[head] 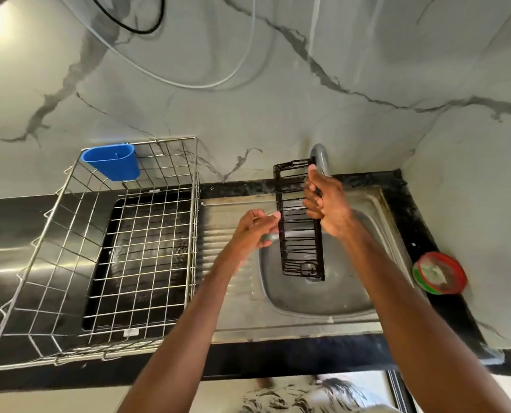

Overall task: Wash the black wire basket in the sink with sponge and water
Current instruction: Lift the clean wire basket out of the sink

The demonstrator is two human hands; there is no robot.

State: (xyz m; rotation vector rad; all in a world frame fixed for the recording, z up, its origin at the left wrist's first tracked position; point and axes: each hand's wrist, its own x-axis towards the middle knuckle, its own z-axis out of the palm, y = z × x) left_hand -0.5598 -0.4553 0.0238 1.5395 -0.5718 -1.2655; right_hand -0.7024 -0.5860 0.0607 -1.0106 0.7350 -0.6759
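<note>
Now gripping the slim black wire basket [300, 222] with our right hand [327, 204] | left hand [255, 231] curling half-closed, possibly around something grey | basket standing upright in the sink [317, 299].

Wire basket [300, 222] over sink [314, 296], drying rack [99, 248] left, tub [440, 272] right

Black wire basket [300, 231], blue cup [112, 162], grey-veined white marble wall [248, 99], red-and-green tub [440, 272]
</note>
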